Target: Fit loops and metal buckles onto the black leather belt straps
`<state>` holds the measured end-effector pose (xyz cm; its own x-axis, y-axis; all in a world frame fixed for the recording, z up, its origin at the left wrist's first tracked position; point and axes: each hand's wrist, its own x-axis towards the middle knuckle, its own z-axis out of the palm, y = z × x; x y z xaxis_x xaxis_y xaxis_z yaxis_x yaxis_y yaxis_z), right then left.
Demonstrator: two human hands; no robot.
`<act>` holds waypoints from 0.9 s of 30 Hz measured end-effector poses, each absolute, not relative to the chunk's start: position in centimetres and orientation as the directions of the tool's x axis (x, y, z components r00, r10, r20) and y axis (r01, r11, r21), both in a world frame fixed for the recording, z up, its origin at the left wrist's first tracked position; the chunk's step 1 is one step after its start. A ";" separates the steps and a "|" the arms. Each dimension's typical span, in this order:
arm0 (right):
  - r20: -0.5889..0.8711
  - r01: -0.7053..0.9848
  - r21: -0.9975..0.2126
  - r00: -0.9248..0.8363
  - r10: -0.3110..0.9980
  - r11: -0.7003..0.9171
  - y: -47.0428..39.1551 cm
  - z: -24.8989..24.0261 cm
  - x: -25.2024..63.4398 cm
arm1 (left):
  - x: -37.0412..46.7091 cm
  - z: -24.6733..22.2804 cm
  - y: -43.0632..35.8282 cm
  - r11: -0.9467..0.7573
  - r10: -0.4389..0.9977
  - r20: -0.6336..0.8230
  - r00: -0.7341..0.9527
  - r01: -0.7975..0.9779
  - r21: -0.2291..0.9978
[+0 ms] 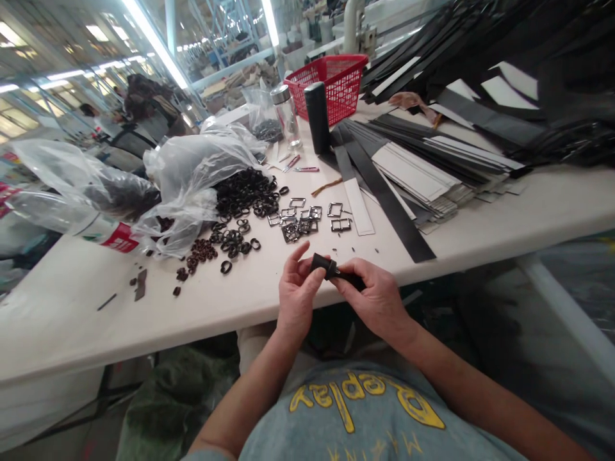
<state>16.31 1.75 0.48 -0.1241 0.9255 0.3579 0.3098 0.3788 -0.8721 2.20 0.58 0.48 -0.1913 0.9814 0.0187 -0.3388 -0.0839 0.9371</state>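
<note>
The black strap [323, 264] sat above the table's [230, 307] near edge, grasped between the fingers of both the left hand [298, 288] and the right hand [372, 291], with metal buckles [302, 221] beyond it and black loops [240, 237] farther left.

Vessels and lighting about my worktable [528, 221].
Upright before me: a clear, silver-capped bottle [288, 118] and, beside it, a black cylindrical flask [316, 118]; behind the flask, a red lattice-walled basket [344, 93]. Far left: a red-labelled plastic bottle [62, 214], lying down. Overhead: fluorescent tubes [156, 43].
</note>
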 end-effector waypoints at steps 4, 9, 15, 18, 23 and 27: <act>0.404 0.446 -0.777 -0.187 0.895 0.444 1.8 0.3 16.7 | 1.1 1.0 0.7 -0.030 0.991 0.003 -0.137 -0.193 0.981; 0.335 0.522 -0.747 -0.240 0.911 0.412 1.5 0.3 16.7 | 0.0 1.6 0.9 -0.011 0.987 0.003 -0.160 -0.051 0.999; 0.402 0.530 -0.686 -0.294 0.867 0.498 1.1 -0.4 15.8 | 0.7 1.2 0.3 0.059 0.994 -0.070 -0.087 -0.127 0.990; 0.424 0.594 -0.610 -0.313 0.850 0.524 0.9 -0.9 16.1 | 0.5 1.1 0.4 0.056 0.989 -0.074 -0.126 -0.140 0.989; 0.491 0.628 -0.549 -0.291 0.821 0.551 0.9 -1.6 17.1 | -0.4 1.0 1.2 0.087 0.983 -0.113 -0.142 -0.176 0.981; 0.586 0.605 -0.498 -0.293 0.756 0.621 1.1 -1.6 17.2 | -0.1 0.6 1.4 0.135 0.977 -0.173 -0.124 -0.269 0.954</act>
